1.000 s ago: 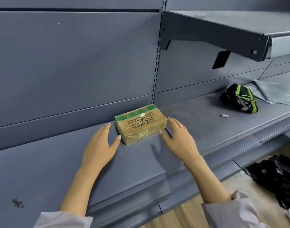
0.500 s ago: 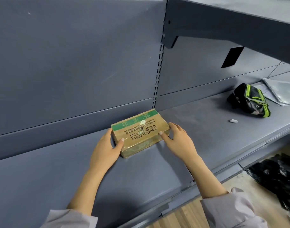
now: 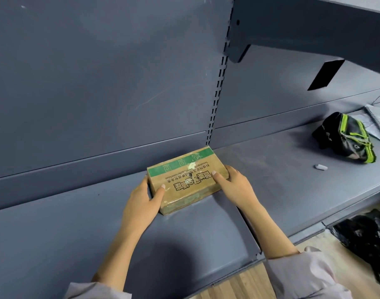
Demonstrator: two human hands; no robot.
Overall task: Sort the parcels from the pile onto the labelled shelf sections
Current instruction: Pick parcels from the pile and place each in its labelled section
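A brown cardboard parcel [image 3: 188, 179] with a green stripe and black print lies flat on the grey shelf [image 3: 271, 186], close to the back panel and the slotted upright. My left hand [image 3: 142, 205] grips its left end, thumb on the top face. My right hand [image 3: 233, 185] holds its right end, thumb on top and fingers round the side.
A black pouch with lime-green trim [image 3: 346, 140] sits further right on the shelf, beside grey plastic mailers [image 3: 376, 123]. A small white scrap [image 3: 321, 167] lies between. An upper shelf [image 3: 314, 29] overhangs at the top right. Black plastic bags [image 3: 366, 238] lie on the wooden floor.
Both hands moved from just beside the parcel to gripping its two ends. The view has moved closer to the shelf.
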